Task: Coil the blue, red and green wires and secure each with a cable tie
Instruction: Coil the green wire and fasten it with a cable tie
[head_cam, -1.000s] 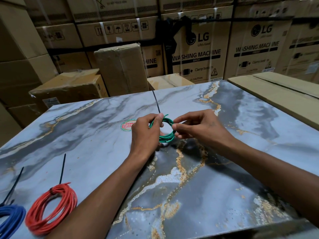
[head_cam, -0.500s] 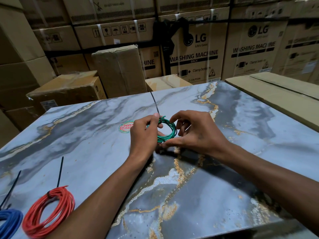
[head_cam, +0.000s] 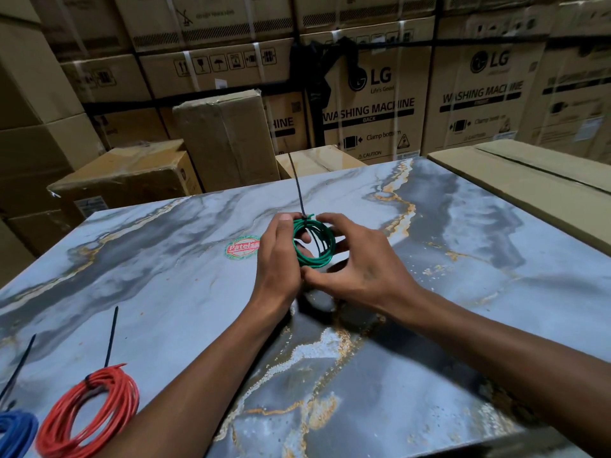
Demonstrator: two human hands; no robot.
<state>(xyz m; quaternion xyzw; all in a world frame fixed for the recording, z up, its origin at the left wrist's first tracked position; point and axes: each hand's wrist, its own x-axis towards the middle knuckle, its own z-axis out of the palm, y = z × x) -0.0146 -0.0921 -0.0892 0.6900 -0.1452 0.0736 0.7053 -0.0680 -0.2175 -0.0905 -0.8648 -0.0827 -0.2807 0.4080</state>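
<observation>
"LG WASHING MACHINE" read the brown cardboard cartons [head_cam: 370, 104]. Both hands, left hand [head_cam: 279, 259] and right hand [head_cam: 357, 262], gripped the coiled green wire [head_cam: 314, 241]; its black cable tie [head_cam: 297, 186] pointed toward twelve o'clock.

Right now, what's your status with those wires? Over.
Left hand and right hand both grip green coil. Black tie on it, tail sticking up. Red coil, blue coil tied, lying aside. Nothing obstructing.

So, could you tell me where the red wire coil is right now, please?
In the head view the red wire coil lies at the lower left of the marble table, beside the blue coil and left of the left forearm.
</observation>
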